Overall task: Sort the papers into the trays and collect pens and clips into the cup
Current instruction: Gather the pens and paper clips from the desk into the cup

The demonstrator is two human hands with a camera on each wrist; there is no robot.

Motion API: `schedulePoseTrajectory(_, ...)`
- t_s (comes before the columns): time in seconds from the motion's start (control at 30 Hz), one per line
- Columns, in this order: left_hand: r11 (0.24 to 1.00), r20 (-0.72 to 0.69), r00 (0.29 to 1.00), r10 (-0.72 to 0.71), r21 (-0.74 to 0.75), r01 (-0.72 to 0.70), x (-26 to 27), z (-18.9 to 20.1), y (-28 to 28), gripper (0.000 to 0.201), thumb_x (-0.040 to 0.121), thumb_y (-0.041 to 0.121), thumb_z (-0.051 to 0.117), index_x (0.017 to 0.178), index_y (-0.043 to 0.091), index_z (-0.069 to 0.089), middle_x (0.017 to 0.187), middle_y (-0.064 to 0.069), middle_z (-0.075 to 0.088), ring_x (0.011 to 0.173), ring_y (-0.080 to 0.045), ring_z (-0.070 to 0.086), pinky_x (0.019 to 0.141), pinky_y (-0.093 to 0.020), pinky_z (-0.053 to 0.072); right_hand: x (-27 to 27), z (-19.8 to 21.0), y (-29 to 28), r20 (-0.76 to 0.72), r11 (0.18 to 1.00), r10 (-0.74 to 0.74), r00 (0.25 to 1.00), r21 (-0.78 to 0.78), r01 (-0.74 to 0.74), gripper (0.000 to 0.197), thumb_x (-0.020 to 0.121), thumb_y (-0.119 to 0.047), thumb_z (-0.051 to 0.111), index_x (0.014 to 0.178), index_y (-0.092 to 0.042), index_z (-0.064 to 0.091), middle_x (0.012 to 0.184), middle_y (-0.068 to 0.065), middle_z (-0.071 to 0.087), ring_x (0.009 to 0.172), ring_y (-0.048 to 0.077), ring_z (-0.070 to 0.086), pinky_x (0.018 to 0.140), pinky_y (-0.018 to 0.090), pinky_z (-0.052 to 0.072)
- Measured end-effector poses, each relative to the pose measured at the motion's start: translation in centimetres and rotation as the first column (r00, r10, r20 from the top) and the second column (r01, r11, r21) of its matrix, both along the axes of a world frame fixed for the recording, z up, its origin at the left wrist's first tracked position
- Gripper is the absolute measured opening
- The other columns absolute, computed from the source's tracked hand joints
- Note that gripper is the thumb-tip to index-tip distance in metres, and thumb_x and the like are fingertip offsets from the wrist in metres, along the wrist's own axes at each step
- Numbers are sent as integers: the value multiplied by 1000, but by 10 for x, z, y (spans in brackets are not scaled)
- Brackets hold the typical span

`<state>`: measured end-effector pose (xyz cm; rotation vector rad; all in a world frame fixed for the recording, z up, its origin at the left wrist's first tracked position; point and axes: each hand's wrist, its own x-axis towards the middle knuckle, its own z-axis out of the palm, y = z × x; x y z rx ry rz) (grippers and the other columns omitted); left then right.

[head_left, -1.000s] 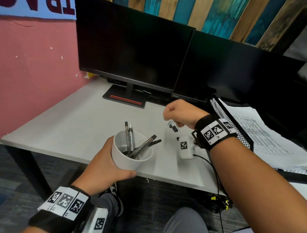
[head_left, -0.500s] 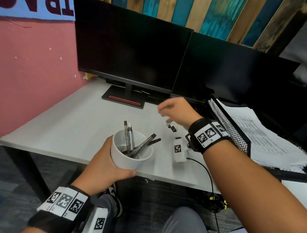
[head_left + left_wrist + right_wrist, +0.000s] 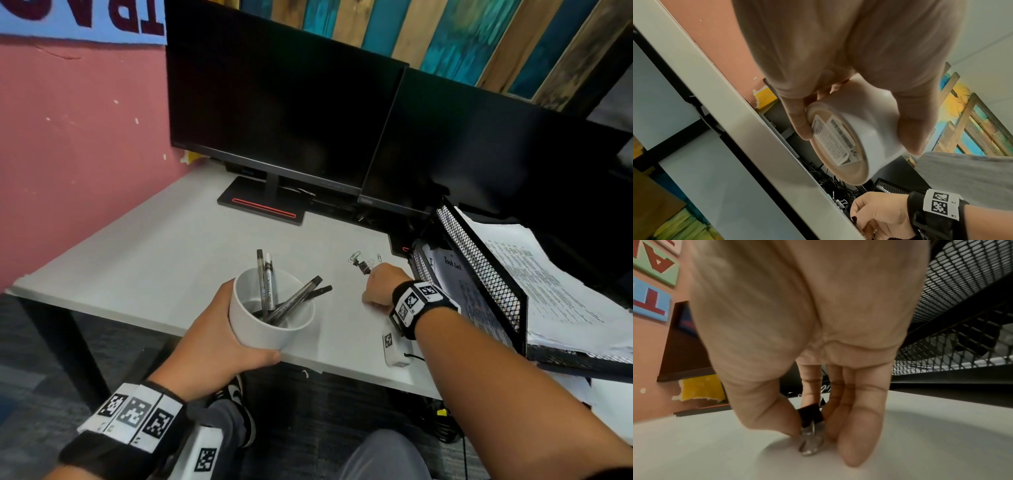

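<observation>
While the left hand grips the cup of pens, the right hand's fingers pinch a binder clip on the worktop, which next likely needs lifting into that cup.

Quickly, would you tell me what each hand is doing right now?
Left hand: closed around the white cup, holding it up.
Right hand: pinching a black binder clip on the desk.

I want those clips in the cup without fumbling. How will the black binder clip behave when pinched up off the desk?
Probably stiff and light: the right hand pinches the binder clip with fingertips alone. Its wire handles may swing. It looks boxy, so it's unlikely to roll.
</observation>
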<state>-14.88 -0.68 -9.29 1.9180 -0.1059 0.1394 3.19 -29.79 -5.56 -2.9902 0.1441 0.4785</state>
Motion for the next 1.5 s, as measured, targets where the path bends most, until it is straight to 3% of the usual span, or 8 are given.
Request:
schedulePoseTrajectory(0.23,1000,-14,1000,-24,-13,23,-1,-5,1,101,53,22,102,135,42,48,124,31,64,115,8,64,85,-9,48,-14,35,17,4,970,106,994,220,-104,13,92,-14,67,83,-6,70,75,13,73,66,26,70,82,45,65)
schedulePoseTrajectory(0.37,999,-17,999,-27,-22,27,0,-5,-1,101,50,32,101,134,45,47,125,31,64,115,7,64,88,-16,48,-35,86,43,137,730,180,974,645,-226,9,90,0,73,88,-7,69,64,5,66,54,19,62,56,37,56)
schedulePoseTrajectory(0.6,998,0,999,-45,-47,44,1,2,-10,103,51,31,101,137,46,46,129,29,64,118,8,62,92,-21,48,-86,138,88,215,614,525,824,575,-541,14,87,-5,82,98,-8,75,85,12,78,47,4,57,42,20,45)
schedulePoseTrajectory(0.8,999,-1,999,-38,-29,38,1,1,-7,101,54,23,102,136,44,47,125,33,62,116,8,62,86,-13,47,-49,115,67,260,550,238,936,758,-351,11,90,-2,76,100,-5,77,88,12,77,70,18,65,51,30,55)
schedulePoseTrajectory(0.97,999,-2,1000,-27,-36,27,0,-1,-1,103,48,37,100,135,48,46,127,31,62,116,7,62,89,-19,48,8,70,35,346,743,-60,936,642,-189,9,94,-8,71,97,-6,79,95,6,74,83,17,69,60,24,61)
schedulePoseTrajectory(1.13,1000,1,1000,-1,-31,1,-1,0,2,99,53,22,103,132,47,47,126,31,63,114,8,63,88,-18,48,51,21,17,303,971,50,952,209,-117,24,95,-11,70,115,-21,79,125,3,73,107,21,71,86,27,58)
schedulePoseTrajectory(1.3,1000,8,1000,13,-28,-12,2,3,7,101,54,19,103,134,45,47,127,28,64,115,6,64,92,-23,50,67,-5,21,155,980,191,969,-79,-181,41,98,-5,59,135,-18,70,144,1,62,128,26,63,104,36,55)
schedulePoseTrajectory(1.5,999,9,1000,25,-25,-25,4,1,12,102,53,19,104,134,44,47,128,28,64,116,6,64,92,-22,49,76,-19,12,234,993,94,968,-85,-76,24,90,-4,60,103,-12,78,112,7,75,98,28,73,88,37,64)
